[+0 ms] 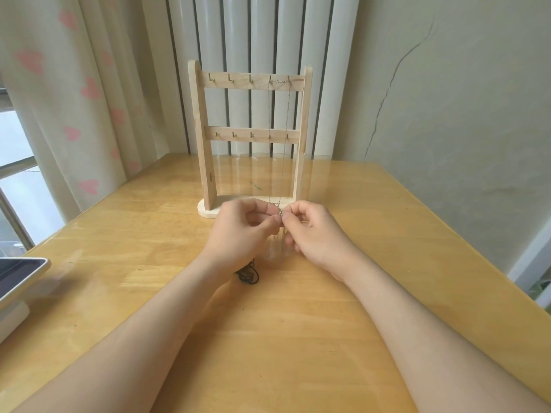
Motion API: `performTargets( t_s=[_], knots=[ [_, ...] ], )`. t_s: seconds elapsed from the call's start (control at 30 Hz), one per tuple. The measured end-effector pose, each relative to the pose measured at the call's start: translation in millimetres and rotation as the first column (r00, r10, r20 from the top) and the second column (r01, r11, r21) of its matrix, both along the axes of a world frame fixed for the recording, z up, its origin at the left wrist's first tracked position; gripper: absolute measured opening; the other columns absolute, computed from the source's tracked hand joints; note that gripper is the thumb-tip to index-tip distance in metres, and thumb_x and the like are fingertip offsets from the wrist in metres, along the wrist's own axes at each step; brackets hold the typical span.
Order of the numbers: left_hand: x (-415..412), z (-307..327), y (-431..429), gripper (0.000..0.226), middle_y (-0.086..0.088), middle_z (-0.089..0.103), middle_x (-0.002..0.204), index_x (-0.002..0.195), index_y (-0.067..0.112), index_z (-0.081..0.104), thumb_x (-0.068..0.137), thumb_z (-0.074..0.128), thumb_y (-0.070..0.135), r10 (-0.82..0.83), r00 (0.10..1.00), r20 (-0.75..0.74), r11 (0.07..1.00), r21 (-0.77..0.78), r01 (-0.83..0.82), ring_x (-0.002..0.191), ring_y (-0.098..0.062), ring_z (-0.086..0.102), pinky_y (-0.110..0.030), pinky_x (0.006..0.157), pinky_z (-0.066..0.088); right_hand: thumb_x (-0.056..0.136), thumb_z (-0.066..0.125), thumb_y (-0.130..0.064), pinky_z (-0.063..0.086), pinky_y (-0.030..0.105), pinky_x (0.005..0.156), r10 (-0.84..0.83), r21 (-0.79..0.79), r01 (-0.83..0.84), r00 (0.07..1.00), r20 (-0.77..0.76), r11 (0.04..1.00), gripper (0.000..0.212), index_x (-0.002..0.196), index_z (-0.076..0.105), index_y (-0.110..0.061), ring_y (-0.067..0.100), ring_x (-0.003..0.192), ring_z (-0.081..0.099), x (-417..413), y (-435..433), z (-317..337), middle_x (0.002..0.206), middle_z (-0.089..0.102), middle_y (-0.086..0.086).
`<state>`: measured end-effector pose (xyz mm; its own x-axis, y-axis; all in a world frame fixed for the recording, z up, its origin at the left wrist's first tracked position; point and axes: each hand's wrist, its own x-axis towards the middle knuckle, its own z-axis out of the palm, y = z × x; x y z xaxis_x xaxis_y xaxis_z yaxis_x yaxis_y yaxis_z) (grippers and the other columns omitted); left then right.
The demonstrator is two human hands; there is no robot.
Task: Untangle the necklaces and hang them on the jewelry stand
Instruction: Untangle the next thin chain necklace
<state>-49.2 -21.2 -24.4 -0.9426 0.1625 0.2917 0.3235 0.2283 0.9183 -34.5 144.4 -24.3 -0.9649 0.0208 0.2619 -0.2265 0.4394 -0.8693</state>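
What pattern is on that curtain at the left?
Pink hearts on pale cream fabric; the curtain shows best in the head view.

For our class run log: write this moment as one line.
left hand: pinches fine chain | right hand: pinches it too | jewelry stand: necklace on top hooks | black cord: on table

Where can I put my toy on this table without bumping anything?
Bare table shows right of the jewelry stand, and on the left between the stand and the tablet. It is crowded just in front of the stand's base: the left hand and right hand pinch a thin chain there, and a dark cord lies by the left wrist.
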Motion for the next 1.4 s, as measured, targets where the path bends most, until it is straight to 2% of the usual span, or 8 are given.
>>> performTargets(
  t_s=[0.13, 0.27, 0.4, 0.63, 0.77, 0.9, 1.17, 1.4],
  knots=[
    [3, -2, 2, 0.005, -0.003, 0.081, 0.082, 0.095, 0.015, 0.08, 0.097, 0.076, 0.017, 0.002, 1.0, 0.002, 0.999, -0.037, -0.002, 0.079, -0.031, 0.078, -0.027, 0.064, 0.059, 0.104, 0.056, -0.032, 0.049, 0.028, 0.063, -0.014, 0.125, 0.008, 0.999, 0.044, 0.992, 0.02, 0.089, 0.065, -0.023, 0.008, 0.06, 0.059, 1, 1, -1, 0.059, 0.064, -0.014],
    [6, -1, 4, 0.012, 0.001, 0.081, 0.082, 0.091, 0.016, 0.08, 0.099, 0.073, 0.021, -0.057, 0.998, 0.001, 0.993, -0.101, 0.056, 0.08, -0.033, 0.077, -0.035, 0.072, 0.061, 0.09, 0.04, -0.043, 0.045, 0.04, 0.071, 0.01, 0.086, -0.023, 0.989, 0.149, 0.996, 0.034, 0.093, 0.06, -0.015, 0.017, 0.07, 0.053, 2, -4, 2, 0.072, 0.055, -0.009],
    [7, 0, 2, 0.013, -0.002, 0.081, 0.08, 0.088, 0.014, 0.08, 0.098, 0.074, 0.02, -0.027, 1.0, 0.008, 0.998, -0.057, 0.027, 0.075, -0.03, 0.076, -0.019, 0.064, 0.054, 0.097, 0.039, -0.037, 0.042, 0.041, 0.067, 0.042, 0.065, -0.053, 0.986, 0.16, 0.996, 0.038, 0.093, 0.058, -0.004, 0.016, 0.065, 0.048, 0, -6, 4, 0.067, 0.051, -0.008],
    [6, 4, -3, 0.012, -0.006, 0.08, 0.082, 0.085, 0.007, 0.077, 0.096, 0.075, 0.014, -0.06, 0.998, -0.022, 0.998, 0.005, 0.06, 0.074, -0.031, 0.075, -0.026, 0.064, 0.056, 0.111, 0.033, -0.014, 0.027, 0.024, 0.049, 0.218, -0.207, -0.169, 0.945, 0.245, 0.964, 0.032, 0.086, 0.053, -0.015, 0.013, 0.055, 0.038, 3, -3, 6, 0.075, 0.041, 0.0],
    [3, 2, -5, 0.013, 0.001, 0.079, 0.082, 0.08, 0.013, 0.077, 0.092, 0.078, 0.015, -0.034, 0.992, -0.124, 0.999, -0.031, 0.031, 0.084, -0.019, 0.076, -0.028, 0.074, 0.056, 0.113, 0.031, -0.014, 0.024, 0.027, 0.053, 0.291, -0.316, -0.203, 0.92, 0.263, 0.927, 0.034, 0.09, 0.055, -0.013, 0.012, 0.054, 0.037, 5, -3, 10, 0.075, 0.039, 0.0],
    [2, 0, -6, 0.015, 0.004, 0.077, 0.078, 0.076, 0.015, 0.075, 0.09, 0.079, 0.013, -0.015, 0.992, -0.126, 0.999, -0.039, 0.01, 0.076, -0.007, 0.071, -0.019, 0.07, 0.049, 0.113, 0.029, -0.013, 0.024, 0.028, 0.054, 0.293, -0.362, -0.177, 0.909, 0.297, 0.915, 0.033, 0.094, 0.055, -0.01, 0.012, 0.053, 0.036, 8, -8, 10, 0.072, 0.04, 0.0],
    [1, 1, -9, 0.017, 0.006, 0.077, 0.077, 0.075, 0.02, 0.075, 0.091, 0.076, 0.016, 0.018, 0.984, -0.175, 0.989, -0.144, -0.044, 0.071, -0.005, 0.07, -0.019, 0.066, 0.048, 0.117, 0.034, -0.017, 0.03, 0.025, 0.051, 0.274, -0.387, -0.122, 0.889, 0.367, 0.914, 0.026, 0.109, 0.056, -0.004, 0.011, 0.054, 0.039, 9, -10, 9, 0.077, 0.039, 0.003],
    [-1, 6, -9, 0.014, 0.009, 0.071, 0.073, 0.092, 0.008, 0.076, 0.102, 0.069, 0.016, -0.111, 0.994, -0.022, 0.993, 0.03, 0.112, 0.072, -0.005, 0.062, -0.014, 0.072, 0.049, 0.117, 0.034, -0.02, 0.027, 0.027, 0.055, 0.309, -0.442, -0.143, 0.892, 0.33, 0.886, 0.037, 0.093, 0.058, -0.006, 0.011, 0.055, 0.038, 11, -6, 16, 0.075, 0.043, 0.004]
  ],
)
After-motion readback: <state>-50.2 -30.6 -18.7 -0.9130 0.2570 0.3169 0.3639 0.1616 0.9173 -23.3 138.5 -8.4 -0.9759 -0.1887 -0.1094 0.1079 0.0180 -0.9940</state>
